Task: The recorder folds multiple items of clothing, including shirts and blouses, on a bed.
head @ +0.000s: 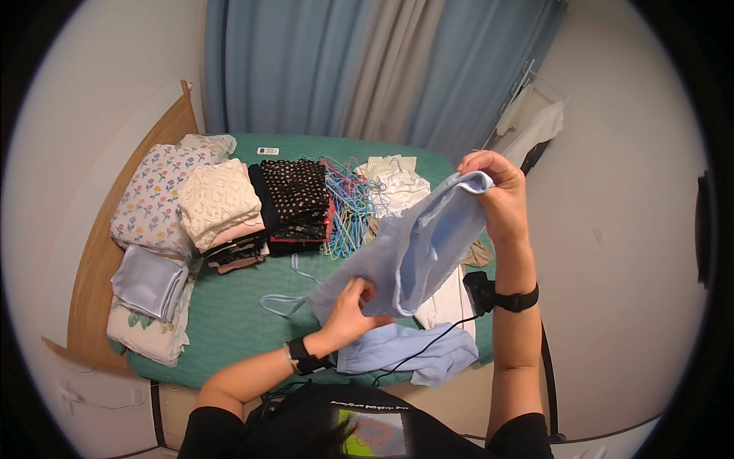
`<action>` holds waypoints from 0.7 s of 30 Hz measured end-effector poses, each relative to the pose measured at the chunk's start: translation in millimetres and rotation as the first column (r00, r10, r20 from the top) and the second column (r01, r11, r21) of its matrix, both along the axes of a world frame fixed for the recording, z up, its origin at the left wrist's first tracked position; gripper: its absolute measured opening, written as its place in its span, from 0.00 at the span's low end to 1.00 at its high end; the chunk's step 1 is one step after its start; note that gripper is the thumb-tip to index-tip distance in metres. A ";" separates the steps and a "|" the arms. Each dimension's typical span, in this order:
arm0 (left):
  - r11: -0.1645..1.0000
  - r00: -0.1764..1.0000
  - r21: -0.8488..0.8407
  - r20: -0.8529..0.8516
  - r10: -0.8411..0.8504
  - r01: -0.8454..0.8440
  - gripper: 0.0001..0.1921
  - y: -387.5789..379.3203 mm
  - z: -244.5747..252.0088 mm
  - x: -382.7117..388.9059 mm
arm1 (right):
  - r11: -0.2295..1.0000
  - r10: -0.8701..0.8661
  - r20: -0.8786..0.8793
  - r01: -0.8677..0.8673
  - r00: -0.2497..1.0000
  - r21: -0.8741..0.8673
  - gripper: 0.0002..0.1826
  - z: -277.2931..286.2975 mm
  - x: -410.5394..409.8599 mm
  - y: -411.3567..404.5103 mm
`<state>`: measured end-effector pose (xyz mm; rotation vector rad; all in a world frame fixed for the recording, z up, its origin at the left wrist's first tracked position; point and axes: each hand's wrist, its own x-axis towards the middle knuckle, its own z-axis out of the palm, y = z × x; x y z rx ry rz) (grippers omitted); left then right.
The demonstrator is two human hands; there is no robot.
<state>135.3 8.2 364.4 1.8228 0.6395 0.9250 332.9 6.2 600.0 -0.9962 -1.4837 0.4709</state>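
A light blue garment (375, 246) with thin straps hangs slantwise over the bed. My right hand (499, 192) is raised and pinches its upper right end, where the fabric folds over. Lower down, my left hand (352, 312) lies against the garment's near side, its thumb spread away from the curled fingers. Two loose strap loops (281, 298) trail to the left over the green sheet. Beneath the garment, a second light blue piece of clothing (410, 350) lies crumpled at the bed's near edge. White clothing (450, 301) lies partly hidden behind the raised fabric.
Folded stacks stand on the bed (229, 321): a cream knit (221, 201), dotted black clothing (295, 189) and a floral bundle (155, 198). Tangled hangers (347, 212) lie beside them. A folded grey-blue cloth (150, 281) rests near the wooden headboard (92, 287). A black cable (427, 347) runs from my right wrist.
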 end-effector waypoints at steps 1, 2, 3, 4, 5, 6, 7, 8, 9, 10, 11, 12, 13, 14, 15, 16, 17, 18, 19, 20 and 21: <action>0.992 0.996 0.099 0.034 0.080 -0.083 0.33 -4.1 0.8 5.8 | 1.000 0.003 -0.021 -0.003 1.000 -0.004 0.09 -0.5 0.8 -0.3; 0.975 0.991 0.185 0.075 0.111 -0.124 0.34 -7.0 1.5 11.4 | 1.000 -0.001 -0.018 0.001 1.000 -0.004 0.09 -0.1 0.9 -1.0; 0.975 0.991 0.185 0.075 0.111 -0.123 0.34 -6.4 1.9 14.6 | 1.000 -0.014 -0.008 0.014 1.000 -0.003 0.09 -0.4 -0.5 -1.3; 0.957 0.978 0.221 0.126 0.164 -0.189 0.34 -3.6 2.0 18.6 | 1.000 -0.029 0.002 0.029 1.000 -0.002 0.09 -0.2 -1.3 -1.5; 0.933 0.960 0.254 0.179 0.213 -0.255 0.34 0.3 1.8 23.9 | 0.999 -0.032 0.003 0.032 0.999 -0.001 0.09 0.6 -1.4 -1.9; 0.907 0.932 0.259 0.241 0.271 -0.331 0.27 6.6 -0.1 31.1 | 0.999 -0.034 0.008 0.034 0.999 0.010 0.09 1.8 -1.9 -2.8; 0.905 0.931 0.261 0.237 0.277 -0.336 0.27 14.5 -3.5 32.2 | 0.999 -0.027 0.010 0.027 1.000 0.021 0.10 1.5 -3.9 -1.7; 0.924 0.926 0.186 0.246 0.286 -0.334 0.22 22.8 -6.6 32.5 | 0.999 -0.023 0.006 0.022 1.000 0.022 0.10 1.7 -5.8 -0.8; 0.940 0.922 0.108 0.256 0.289 -0.325 0.16 31.8 -9.2 34.8 | 1.000 -0.017 0.017 0.017 1.000 0.027 0.10 2.6 -6.1 -1.2; 0.952 0.902 0.045 0.336 0.271 -0.303 0.09 42.8 -8.2 36.2 | 0.999 -0.012 0.027 0.011 1.000 0.032 0.10 3.6 -6.1 -1.8; 0.952 0.903 0.049 0.334 0.269 -0.301 0.09 54.2 -7.9 33.1 | 0.999 -0.013 0.024 0.012 1.000 0.036 0.10 4.5 -5.5 -2.1; 0.977 0.908 -0.094 0.362 0.213 -0.191 0.08 65.3 -4.6 29.6 | 0.999 -0.028 0.041 0.026 0.999 0.043 0.10 7.0 -2.5 -5.8; 0.969 0.904 -0.232 0.389 0.174 -0.086 0.07 79.2 -1.8 20.4 | 0.998 -0.029 0.051 0.026 0.998 0.050 0.10 6.9 -1.5 -5.8; 0.972 0.899 -0.146 0.373 0.228 -0.186 0.07 95.1 1.7 9.1 | 0.998 -0.025 0.045 0.023 0.999 0.054 0.10 5.9 0.7 -6.1; 0.960 0.889 -0.056 0.365 0.276 -0.275 0.07 112.7 7.8 -1.7 | 0.999 -0.041 0.069 0.039 0.997 0.023 0.10 5.6 5.7 -8.7; 0.947 0.880 0.004 0.371 0.296 -0.320 0.08 127.1 23.8 -14.8 | 0.998 -0.060 0.092 0.062 0.994 -0.009 0.09 4.0 12.9 -12.5; 0.932 0.872 0.061 0.379 0.310 -0.357 0.08 139.2 43.8 -26.7 | 0.997 -0.076 0.089 0.076 0.993 -0.005 0.09 -3.3 25.0 -15.0; 0.932 0.867 0.078 0.401 0.296 -0.354 0.08 152.1 60.9 -41.0 | 0.993 -0.091 0.167 0.102 0.982 -0.056 0.09 -15.6 37.3 -12.6; 0.932 0.862 0.093 0.421 0.283 -0.351 0.09 163.1 76.3 -53.7 | 0.986 -0.100 0.244 0.129 0.965 -0.108 0.09 -28.4 47.2 -9.3; 0.930 0.889 0.149 0.376 0.260 -0.335 0.08 171.4 91.4 -67.3 | 0.967 -0.053 0.190 0.098 0.980 -0.233 0.10 -40.1 52.4 -6.9; 0.926 0.914 0.204 0.327 0.242 -0.318 0.08 173.4 107.4 -78.0 | 0.949 -0.048 0.211 0.110 0.976 -0.295 0.11 -52.4 55.1 -3.4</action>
